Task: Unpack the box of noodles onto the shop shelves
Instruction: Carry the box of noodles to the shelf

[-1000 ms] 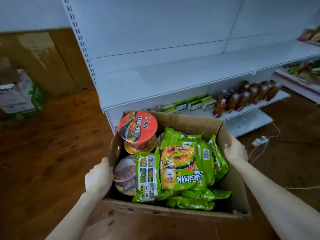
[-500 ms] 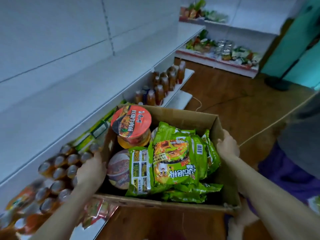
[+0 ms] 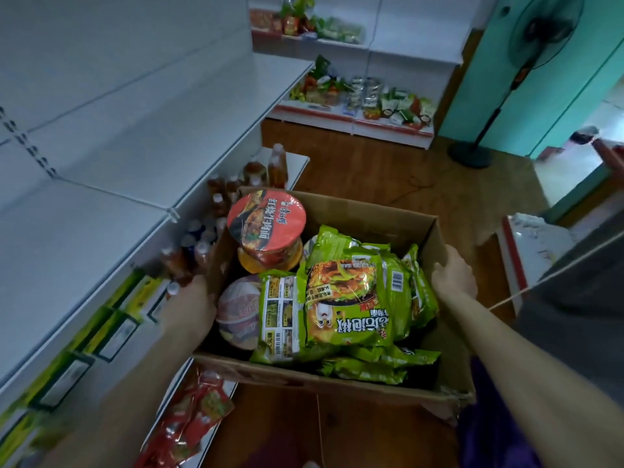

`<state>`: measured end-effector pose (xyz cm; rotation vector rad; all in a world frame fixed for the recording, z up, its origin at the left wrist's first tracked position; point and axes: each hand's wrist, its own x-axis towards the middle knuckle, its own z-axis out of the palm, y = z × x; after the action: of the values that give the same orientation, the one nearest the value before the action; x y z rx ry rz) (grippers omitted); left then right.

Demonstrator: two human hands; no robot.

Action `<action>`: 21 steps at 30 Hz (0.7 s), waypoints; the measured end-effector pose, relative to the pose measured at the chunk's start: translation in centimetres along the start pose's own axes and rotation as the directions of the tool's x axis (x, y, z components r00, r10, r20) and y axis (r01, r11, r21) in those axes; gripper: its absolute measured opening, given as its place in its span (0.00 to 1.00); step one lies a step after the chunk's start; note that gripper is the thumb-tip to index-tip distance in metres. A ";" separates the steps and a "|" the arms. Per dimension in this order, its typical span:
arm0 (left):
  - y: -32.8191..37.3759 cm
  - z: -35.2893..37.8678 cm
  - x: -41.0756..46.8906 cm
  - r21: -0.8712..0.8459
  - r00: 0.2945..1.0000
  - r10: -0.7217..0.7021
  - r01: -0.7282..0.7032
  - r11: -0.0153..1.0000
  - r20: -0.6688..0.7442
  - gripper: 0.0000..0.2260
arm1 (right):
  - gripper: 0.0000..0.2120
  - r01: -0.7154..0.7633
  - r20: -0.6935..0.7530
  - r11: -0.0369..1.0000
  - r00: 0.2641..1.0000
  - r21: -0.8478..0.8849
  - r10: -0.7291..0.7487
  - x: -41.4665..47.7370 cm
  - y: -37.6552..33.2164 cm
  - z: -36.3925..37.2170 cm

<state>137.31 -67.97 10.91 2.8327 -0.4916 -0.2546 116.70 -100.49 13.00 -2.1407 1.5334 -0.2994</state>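
Note:
I carry an open cardboard box [image 3: 371, 216] in front of me. My left hand [image 3: 190, 307] grips its left wall and my right hand [image 3: 454, 275] grips its right wall. Inside, a red-lidded noodle bowl [image 3: 266, 221] stands on an orange one at the back left, with another bowl [image 3: 238, 310] lying below it. Several green noodle packets [image 3: 347, 298] fill the middle and right. A white shop shelf [image 3: 111, 184] runs along my left, bare on top.
Bottles [image 3: 219, 197] and green boxes [image 3: 111, 319] fill the lower shelf on the left, with red packets [image 3: 192, 420] below. Stocked shelves [image 3: 358, 99] stand at the far wall. A standing fan [image 3: 506, 82] is at the right, on wooden floor.
My view has swung right along the shelf, and the box has come with it. Both hands keep their hold on the box walls.

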 end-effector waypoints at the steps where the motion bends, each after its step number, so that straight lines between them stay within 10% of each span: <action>1: 1.4 0.0 2.1 0.017 1.000 0.016 -0.016 1.000 0.002 0.10 | 0.19 -0.016 -0.013 1.000 1.000 0.004 0.016 1.8 -0.5 -0.1; 21: 26.7 0.7 37.9 0.065 0.947 0.319 -0.321 0.945 0.041 0.13 | 0.19 -0.295 -0.212 0.949 0.926 0.110 0.313 32.0 -6.1 0.7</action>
<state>164.17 -105.72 12.84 2.7613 -0.9724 -0.2192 133.08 -128.62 12.22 -1.8226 1.9220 -0.4989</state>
